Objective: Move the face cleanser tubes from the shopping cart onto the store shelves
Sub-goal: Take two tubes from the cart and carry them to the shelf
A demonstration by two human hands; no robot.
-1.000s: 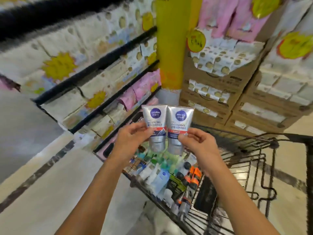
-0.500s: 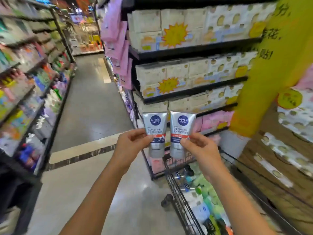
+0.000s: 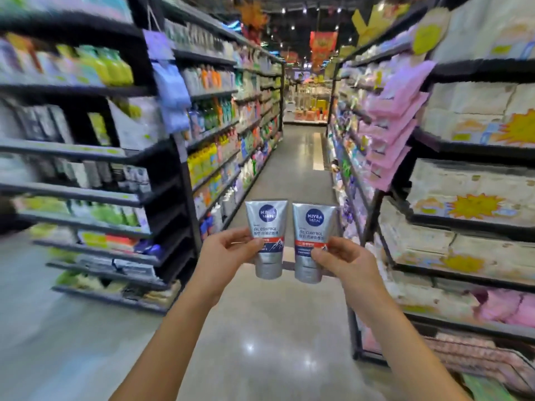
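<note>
left hand (image 3: 228,256) pinches the left tube (image 3: 266,235), a silver nivea men face cleanser, thumb on the front of its lower half. right hand (image 3: 344,261) pinches the right tube (image 3: 312,241), same product, same grip. both tubes are up in the air, caps down, side by side and just apart, to the right of the dark shelf rack (image 3: 185,169) loaded with bottles, over the shiny aisle floor (image 3: 289,319). further right of that rack, pink packs (image 3: 388,134) hang off the facing shelves.
</note>
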